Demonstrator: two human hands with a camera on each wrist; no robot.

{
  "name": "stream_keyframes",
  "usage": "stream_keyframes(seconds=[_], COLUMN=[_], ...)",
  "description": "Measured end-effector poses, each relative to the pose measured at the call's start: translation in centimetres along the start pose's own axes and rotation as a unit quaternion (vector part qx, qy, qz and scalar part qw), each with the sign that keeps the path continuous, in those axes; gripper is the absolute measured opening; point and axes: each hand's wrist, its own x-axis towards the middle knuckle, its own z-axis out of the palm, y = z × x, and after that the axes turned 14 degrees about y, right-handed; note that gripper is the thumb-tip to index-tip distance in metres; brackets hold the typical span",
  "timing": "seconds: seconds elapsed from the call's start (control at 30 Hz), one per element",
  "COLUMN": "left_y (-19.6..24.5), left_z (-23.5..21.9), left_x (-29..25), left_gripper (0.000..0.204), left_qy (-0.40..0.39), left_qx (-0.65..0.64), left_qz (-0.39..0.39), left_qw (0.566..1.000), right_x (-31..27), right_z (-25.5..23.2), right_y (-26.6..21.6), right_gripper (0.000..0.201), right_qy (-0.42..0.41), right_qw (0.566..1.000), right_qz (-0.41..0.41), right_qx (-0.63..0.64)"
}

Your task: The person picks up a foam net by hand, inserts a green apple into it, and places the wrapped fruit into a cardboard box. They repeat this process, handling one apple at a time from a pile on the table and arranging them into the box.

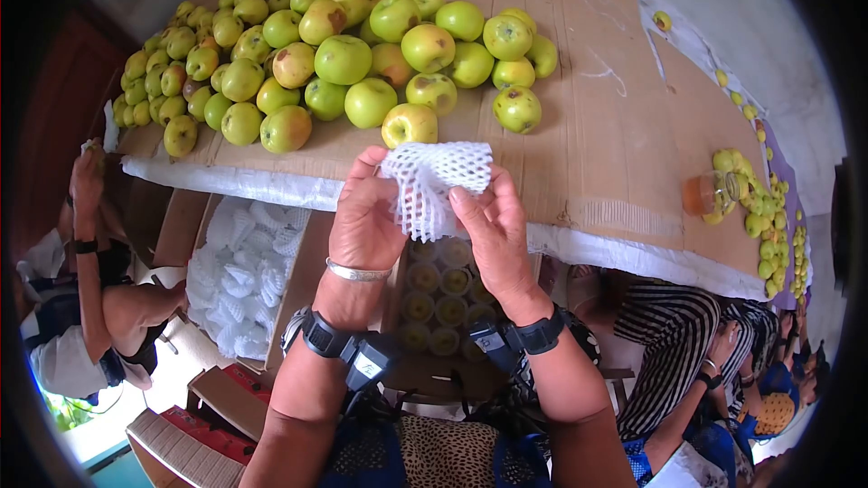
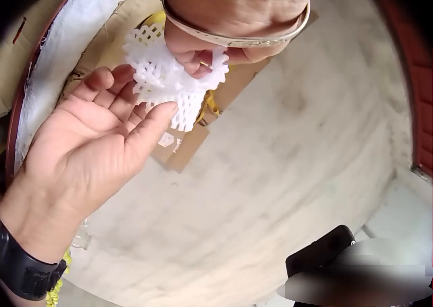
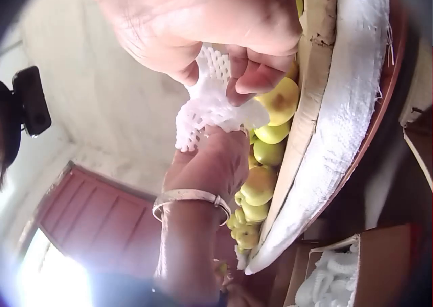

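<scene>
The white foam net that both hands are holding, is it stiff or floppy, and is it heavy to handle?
The foam net is probably floppy: it bends and bunches between the left hand and right hand. It seems very light, since fingertips alone hold it up. Its open mesh may stretch easily and perhaps tear if pulled hard.

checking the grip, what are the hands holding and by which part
Both hold a white foam net sleeve: left hand pinches its left edge, right hand its right edge.
</scene>
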Motion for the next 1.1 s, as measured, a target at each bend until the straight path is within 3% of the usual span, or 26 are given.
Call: stream_keyframes(seconds=[0.13,0.27,0.33,0.53,0.63,0.73,0.83,0.97,1.07,1.1], left_y=[-0.4,-0.3,-0.3,-0.1,-0.1,-0.2,0.0,0.1,-0.2,-0.4], left_z=[-0.6,-0.4,0.3,-0.3,-0.4,-0.1,0.5,0.7,0.2,0.2], left_x=[-0.1,-0.1,-0.5,0.0,0.1,0.0,-0.3,-0.4,-0.3,-0.4], left_gripper=[0.031,0.029,0.028,0.026,0.026,0.026,0.027,0.029,0.031,0.033], left_qy=[-0.011,-0.029,0.004,0.048,0.048,0.037,0.034,0.010,-0.017,-0.015], left_qx=[0.058,0.080,0.098,0.094,0.102,0.075,0.023,-0.008,0.051,0.067], left_qz=[-0.090,-0.082,-0.078,-0.013,0.004,0.015,0.000,-0.014,-0.011,-0.018], left_qw=[0.994,0.993,0.992,0.994,0.994,0.996,0.999,1.000,0.998,0.997], right_x=[1.2,1.6,1.6,2.0,1.8,2.7,1.8,1.7,1.3,1.2], right_z=[-1.3,-1.6,-1.6,-2.3,-2.6,-2.8,-1.6,-1.8,-1.7,-1.1], right_y=[-0.5,-1.3,-2.4,-3.3,-3.2,-2.4,-2.9,-1.7,-1.4,-2.0], right_gripper=[0.040,0.047,0.049,0.051,0.051,0.059,0.067,0.074,0.069,0.058], right_qy=[-0.011,0.054,0.079,0.072,0.066,0.050,0.066,-0.003,-0.072,-0.063], right_qw=[0.989,0.981,0.980,0.947,0.956,0.963,0.988,0.991,0.988,0.989], right_qz=[-0.090,-0.142,-0.144,-0.237,-0.212,-0.242,-0.136,0.078,0.105,0.084], right_qx=[-0.119,-0.119,-0.116,-0.206,-0.194,-0.109,0.009,0.105,0.089,0.107])
